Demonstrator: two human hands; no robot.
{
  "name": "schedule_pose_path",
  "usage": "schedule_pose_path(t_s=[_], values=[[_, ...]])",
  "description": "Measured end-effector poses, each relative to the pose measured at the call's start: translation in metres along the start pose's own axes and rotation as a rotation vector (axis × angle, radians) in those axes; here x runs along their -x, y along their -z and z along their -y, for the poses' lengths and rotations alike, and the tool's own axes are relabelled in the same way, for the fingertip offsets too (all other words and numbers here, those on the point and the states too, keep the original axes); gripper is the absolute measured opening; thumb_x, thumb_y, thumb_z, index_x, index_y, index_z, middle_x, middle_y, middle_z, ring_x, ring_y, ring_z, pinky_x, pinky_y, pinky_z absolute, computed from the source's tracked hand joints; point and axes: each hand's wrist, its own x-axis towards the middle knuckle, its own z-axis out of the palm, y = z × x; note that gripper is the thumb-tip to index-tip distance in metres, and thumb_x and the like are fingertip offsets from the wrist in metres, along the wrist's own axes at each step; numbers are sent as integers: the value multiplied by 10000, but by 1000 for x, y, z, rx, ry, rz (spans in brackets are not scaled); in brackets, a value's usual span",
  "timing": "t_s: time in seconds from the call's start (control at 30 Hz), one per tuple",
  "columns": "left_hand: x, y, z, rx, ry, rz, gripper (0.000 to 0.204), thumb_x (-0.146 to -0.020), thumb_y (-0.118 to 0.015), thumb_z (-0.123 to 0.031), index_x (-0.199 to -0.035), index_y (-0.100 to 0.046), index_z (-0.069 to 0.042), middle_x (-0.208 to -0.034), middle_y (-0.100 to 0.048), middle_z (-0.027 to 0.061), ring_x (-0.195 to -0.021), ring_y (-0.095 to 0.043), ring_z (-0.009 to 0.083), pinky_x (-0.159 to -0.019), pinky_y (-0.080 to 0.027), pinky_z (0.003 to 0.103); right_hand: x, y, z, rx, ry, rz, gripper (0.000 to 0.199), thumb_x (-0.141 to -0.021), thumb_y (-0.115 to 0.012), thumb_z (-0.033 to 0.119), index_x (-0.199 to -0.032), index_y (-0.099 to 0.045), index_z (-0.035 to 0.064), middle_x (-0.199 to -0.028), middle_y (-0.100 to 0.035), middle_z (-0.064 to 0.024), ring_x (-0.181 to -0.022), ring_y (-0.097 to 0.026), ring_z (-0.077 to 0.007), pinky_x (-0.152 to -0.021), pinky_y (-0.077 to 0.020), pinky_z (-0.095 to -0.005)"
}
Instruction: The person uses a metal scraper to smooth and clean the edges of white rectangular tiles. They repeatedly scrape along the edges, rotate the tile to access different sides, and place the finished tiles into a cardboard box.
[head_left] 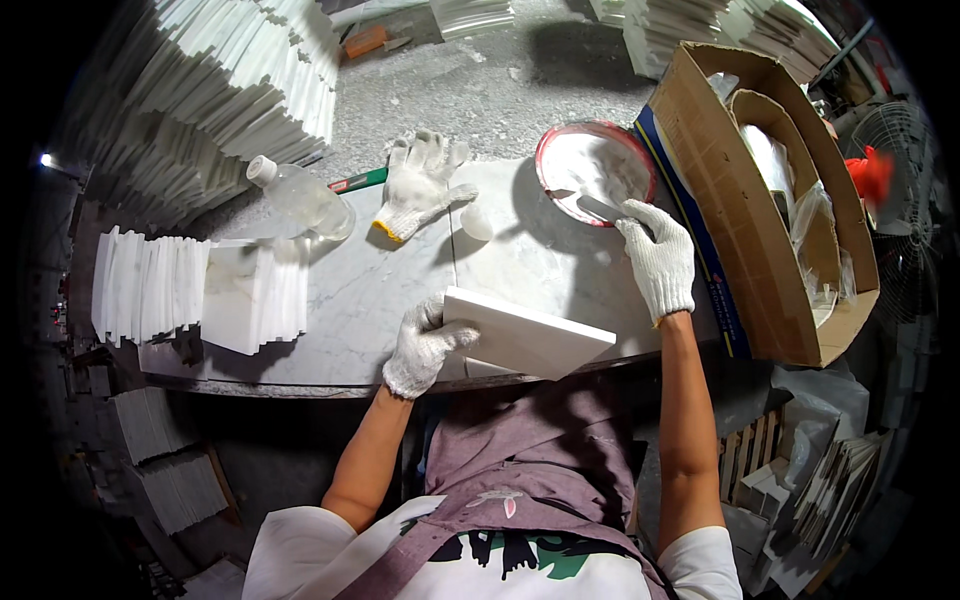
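Observation:
My left hand [425, 350], in a white knit glove, grips the left end of a white rectangular stone tile [530, 335], tilted over the table's front edge. My gloved right hand [660, 255] is closed on a putty knife [600, 208]. The knife's blade reaches the near rim of a round red-rimmed tub [543, 165] of white paste. How much paste is on the blade I cannot make out. Left of the tub, a spare white glove [417, 185] with a yellow cuff lies on the marble tabletop [360, 330], close to a green-handled tool [358, 181].
A clear plastic bottle [305, 205] leans at the left, behind a row of upright white tiles [150, 285]. Tall tile stacks [230, 90] rise at the back left. An open cardboard box [750, 230] flanks my right hand. A fan [900, 170] stands beyond it.

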Motion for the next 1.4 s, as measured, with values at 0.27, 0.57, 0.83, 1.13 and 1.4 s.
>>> schedule_pose_path(t_s=[0.27,0.57,0.83,1.13,1.4], values=[[-23,-24,-14,-101,-10,-12,331,-760,-716,61,-1071,-637,-16,-971,-681,49,-889,-615,111,-819,-516,274,-3,4,7,-439,-262,88,267,-844,-645,86,-1084,-660,-28,-852,-673,-51,-614,-526,-60,-552,-434,-206],[-50,-44,-17,-30,-72,-4,337,-770,-706,76,-1087,-636,-12,-1006,-670,37,-915,-613,108,-829,-529,270,37,71,61,-642,-218,47,331,-880,-644,115,-1160,-604,-56,-820,-650,-69,-603,-532,-67,-513,-394,-187],[-54,-60,-12,-67,-90,58,337,-784,-684,66,-1103,-616,-17,-984,-661,28,-915,-604,111,-820,-524,267,71,56,95,-524,-241,170,282,-838,-676,93,-1093,-659,-27,-887,-677,-63,-628,-576,-66,-542,-451,-191],[-51,-62,-9,-119,-151,58,439,-776,-686,99,-1192,-581,2,-1021,-659,25,-917,-596,94,-829,-520,254,82,43,107,-380,-149,118,268,-833,-678,92,-1074,-672,-25,-939,-684,-88,-760,-635,-96,-598,-518,-211],[-50,-63,-8,-84,-138,75,415,-778,-694,85,-1171,-594,-1,-984,-664,4,-895,-582,73,-817,-503,248,87,40,111,-327,-74,88,265,-812,-701,69,-1059,-680,-24,-948,-691,-88,-792,-631,-95,-657,-514,-217]])
